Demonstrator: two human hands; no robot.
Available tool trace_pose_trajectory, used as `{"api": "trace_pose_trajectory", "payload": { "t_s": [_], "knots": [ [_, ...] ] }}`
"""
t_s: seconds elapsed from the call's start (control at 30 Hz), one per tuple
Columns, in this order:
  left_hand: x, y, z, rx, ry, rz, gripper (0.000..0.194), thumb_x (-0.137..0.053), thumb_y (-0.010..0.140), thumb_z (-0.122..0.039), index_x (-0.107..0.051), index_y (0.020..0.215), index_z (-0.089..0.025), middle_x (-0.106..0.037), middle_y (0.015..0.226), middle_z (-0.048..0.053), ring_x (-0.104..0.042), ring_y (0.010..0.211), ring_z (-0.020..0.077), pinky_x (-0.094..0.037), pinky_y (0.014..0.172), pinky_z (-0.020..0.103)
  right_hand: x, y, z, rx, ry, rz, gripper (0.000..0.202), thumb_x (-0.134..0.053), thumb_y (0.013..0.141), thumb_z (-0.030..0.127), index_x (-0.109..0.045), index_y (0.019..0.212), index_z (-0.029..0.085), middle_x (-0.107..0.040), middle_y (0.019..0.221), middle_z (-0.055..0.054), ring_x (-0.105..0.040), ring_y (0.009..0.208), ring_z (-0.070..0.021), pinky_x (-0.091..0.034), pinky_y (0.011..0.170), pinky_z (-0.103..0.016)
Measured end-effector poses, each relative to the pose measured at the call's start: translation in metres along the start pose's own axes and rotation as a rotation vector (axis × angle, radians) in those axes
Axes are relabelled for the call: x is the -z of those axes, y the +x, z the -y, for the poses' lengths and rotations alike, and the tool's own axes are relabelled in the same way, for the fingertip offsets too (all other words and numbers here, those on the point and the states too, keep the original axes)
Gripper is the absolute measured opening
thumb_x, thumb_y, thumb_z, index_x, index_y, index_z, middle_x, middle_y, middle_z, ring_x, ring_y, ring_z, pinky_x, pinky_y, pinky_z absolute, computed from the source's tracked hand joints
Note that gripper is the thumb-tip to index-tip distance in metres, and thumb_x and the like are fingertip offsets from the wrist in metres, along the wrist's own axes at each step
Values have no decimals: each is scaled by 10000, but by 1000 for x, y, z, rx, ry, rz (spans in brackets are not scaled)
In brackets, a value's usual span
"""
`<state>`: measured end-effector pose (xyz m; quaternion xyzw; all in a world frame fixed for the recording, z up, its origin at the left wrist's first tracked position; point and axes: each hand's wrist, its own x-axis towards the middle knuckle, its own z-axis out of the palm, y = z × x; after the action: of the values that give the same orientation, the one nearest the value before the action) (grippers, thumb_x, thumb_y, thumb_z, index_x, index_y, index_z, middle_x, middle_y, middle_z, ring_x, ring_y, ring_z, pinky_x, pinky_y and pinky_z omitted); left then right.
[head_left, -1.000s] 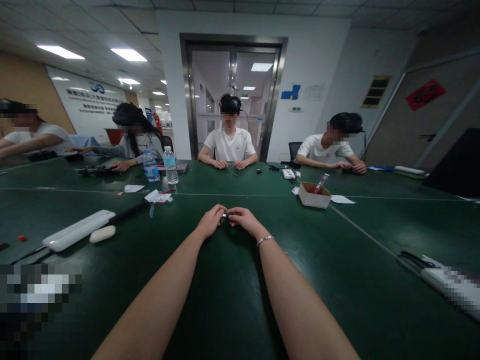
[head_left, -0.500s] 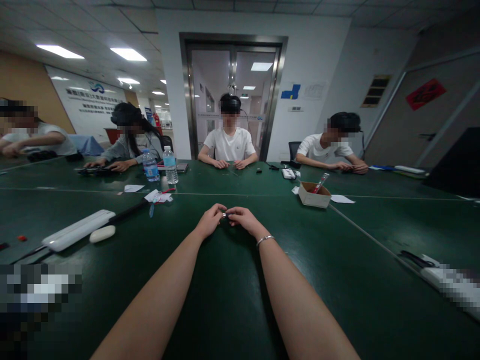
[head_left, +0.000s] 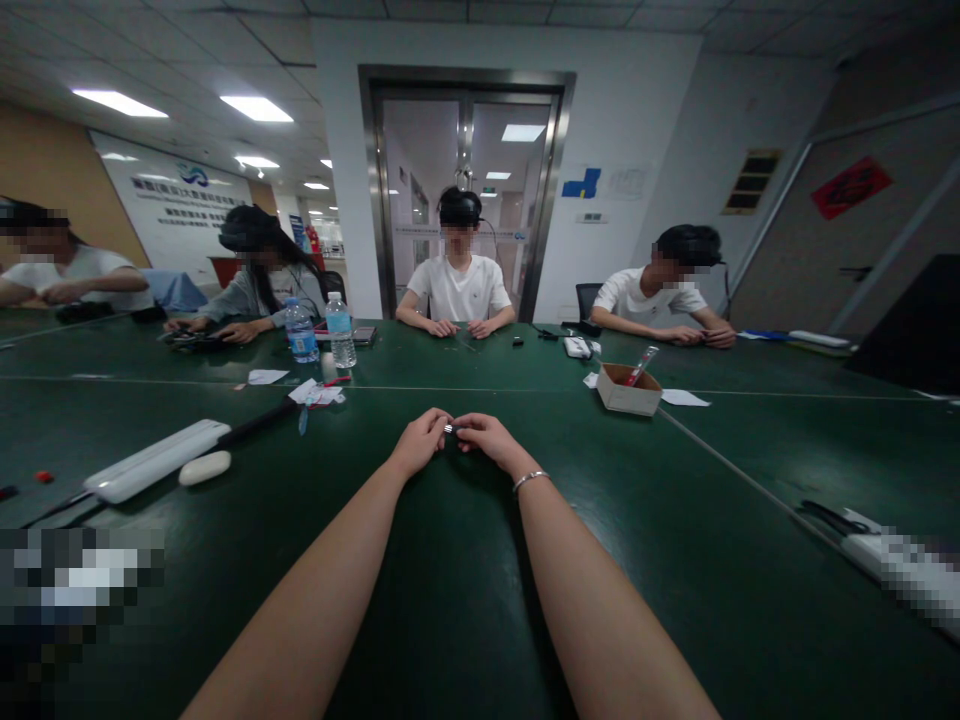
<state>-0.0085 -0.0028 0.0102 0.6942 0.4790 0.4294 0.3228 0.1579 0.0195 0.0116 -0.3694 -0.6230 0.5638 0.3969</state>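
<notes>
Over the green table [head_left: 450, 560], my left hand [head_left: 421, 441] and my right hand [head_left: 486, 440] meet at the fingertips. Between them is a small dark piece with a bright, metal-looking end [head_left: 449, 430]; its kind is too small to make out. The fingers of both hands are closed in a pinch on it, the bright end toward my left hand and the dark end in my right fingers. Part of the piece is hidden behind the fingers. A silver bracelet circles my right wrist.
To the left lie a white power strip [head_left: 161, 460] and a white oval case [head_left: 205, 468]. Paper scraps [head_left: 318, 392] and two water bottles [head_left: 341, 335] stand farther back. A small open box [head_left: 630, 395] sits right of centre. Several people in headsets sit around the table.
My hands have stayed in almost the same place, with the small piece still pinched between them. At far left, a person's hands have shifted slightly.
</notes>
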Motion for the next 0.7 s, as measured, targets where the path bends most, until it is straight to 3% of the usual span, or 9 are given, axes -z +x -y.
{"api": "trace_pose_trajectory", "payload": {
  "t_s": [0.13, 0.27, 0.4, 0.57, 0.7],
  "knots": [
    [0, 1, 1, 10, -29, -32, 366, -399, 828, -505, -563, 926, -192, -514, 553, -38, -485, 507, 116, -369, 509, 224, -4, 0, 0, 48, -72, 5, 181, -589, 754, 46, -625, 914, 122, -643, 801, -26, -595, 626, -93, -489, 608, -211],
    [1, 2, 3, 23, -36, -95, 344, -477, 783, -531, -526, 837, -194, -490, 510, -56, -459, 473, 106, -351, 497, 214, -12, -2, 2, 194, -337, -60, 245, -671, 684, 60, -630, 911, 143, -654, 862, -35, -612, 816, -144, -478, 765, -273],
    [0, 1, 2, 7, -48, -75, 356, -558, 725, -541, -497, 777, -194, -507, 546, -54, -470, 499, 107, -357, 500, 212, -24, -5, 3, 258, -593, -153, 214, -723, 643, 110, -627, 828, 158, -642, 802, -15, -607, 798, -170, -482, 742, -295],
    [1, -8, -12, 37, 80, -57, 363, -564, 713, -544, -485, 749, -192, -489, 562, -42, -484, 542, 129, -359, 510, 225, -43, -13, 4, 55, -342, -153, 138, -632, 723, 84, -533, 790, 153, -563, 567, 42, -552, 458, -105, -460, 448, -193],
    [19, -30, -49, 93, 378, 124, 410, -536, 732, -537, -536, 953, -191, -594, 697, 19, -552, 630, 177, -385, 563, 257, -43, -26, 15, -89, -108, -32, 182, -606, 745, 48, -463, 784, 153, -540, 515, 56, -564, 412, -104, -469, 395, -171]
  ]
}}
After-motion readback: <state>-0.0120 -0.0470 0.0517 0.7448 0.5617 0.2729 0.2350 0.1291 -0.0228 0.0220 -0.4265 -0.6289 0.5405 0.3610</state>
